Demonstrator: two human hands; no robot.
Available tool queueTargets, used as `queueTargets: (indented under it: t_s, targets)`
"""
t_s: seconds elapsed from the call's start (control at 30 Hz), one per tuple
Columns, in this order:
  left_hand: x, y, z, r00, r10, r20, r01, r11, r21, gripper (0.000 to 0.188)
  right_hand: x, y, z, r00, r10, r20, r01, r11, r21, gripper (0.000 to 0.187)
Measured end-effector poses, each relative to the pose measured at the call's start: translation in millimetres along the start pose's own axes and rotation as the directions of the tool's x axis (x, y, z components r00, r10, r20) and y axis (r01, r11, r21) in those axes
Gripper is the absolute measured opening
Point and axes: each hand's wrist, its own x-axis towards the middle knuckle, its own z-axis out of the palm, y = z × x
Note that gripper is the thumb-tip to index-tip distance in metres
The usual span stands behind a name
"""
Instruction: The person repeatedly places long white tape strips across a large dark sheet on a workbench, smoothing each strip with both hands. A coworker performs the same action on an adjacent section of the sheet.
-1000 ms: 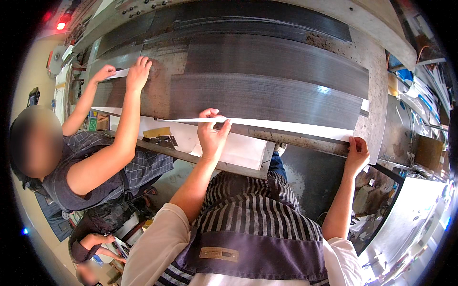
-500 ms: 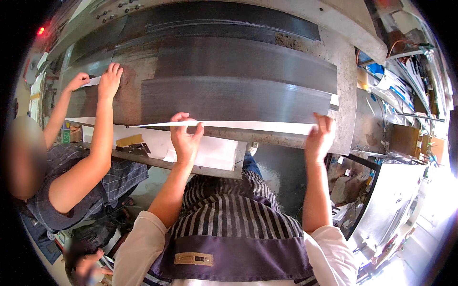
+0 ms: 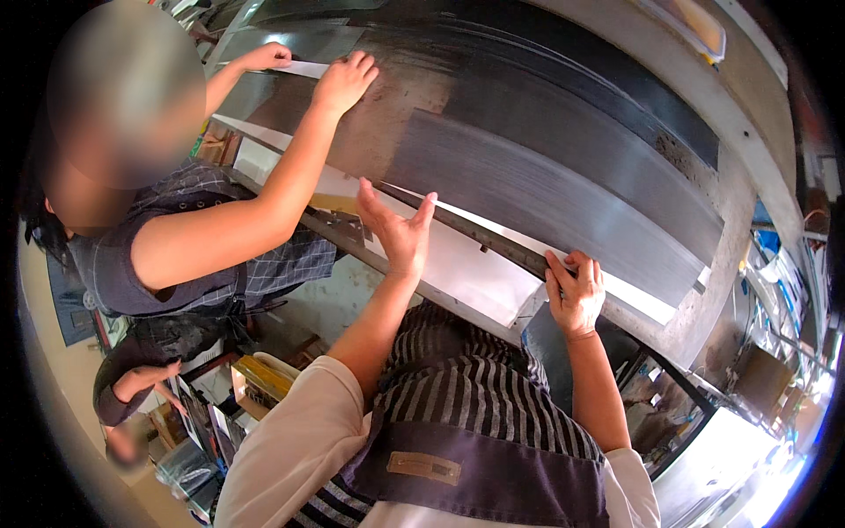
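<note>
A long dark grey sheet (image 3: 537,207) lies along the near side of the worktable. A white sheet (image 3: 640,302) shows as a strip below its near edge. My left hand (image 3: 400,231) is held off the table's front edge with thumb and fingers spread, empty. My right hand (image 3: 576,290) is at the front edge, its fingers bent and its fingertips touching beside the white strip. Whether they pinch the strip is hidden. To my left, a co-worker's two hands (image 3: 345,84) hold a narrow white strip (image 3: 306,69) on the tabletop.
More dark sheets (image 3: 607,97) lie farther back on the table. White paper (image 3: 480,273) rests on a lower shelf under the front edge. The co-worker's arm (image 3: 282,202) reaches across close on my left. Racks with assorted materials (image 3: 783,299) stand at the right.
My view has turned to the left. My left hand has let go of the white sheet and spread its fingers. The white strip, lifted before, now lies lower along the table edge.
</note>
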Motion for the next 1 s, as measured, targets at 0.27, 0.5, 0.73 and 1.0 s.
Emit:
queueTargets:
  t_s: [0.27,0.5,0.73,1.0]
  targets:
    - [-45.0,40.3,-1.4,0.536,0.64,0.55,-0.627,0.738,-0.249,0.043,0.2,-0.2,3.0,1.0,-0.021,0.006,0.021,1.0,-0.014,0.03]
    - [12.3,-22.8,-28.0,0.534,0.652,0.538,-0.676,0.711,-0.192,0.045,-2.0,-0.3,4.3,1.0,-0.022,0.01,0.022,1.0,-0.022,0.028]
    - [36.8,-48.1,-44.6,0.62,0.584,0.524,-0.562,0.797,-0.223,0.04,-8.8,0.4,8.3,0.999,-0.034,-0.012,0.034,0.999,-0.018,0.029]
    - [49.3,-42.8,-43.2,0.601,0.553,0.577,-0.484,0.826,-0.288,0.031,-10.2,1.0,7.4,0.999,0.006,-0.043,-0.005,1.0,0.029,0.028]
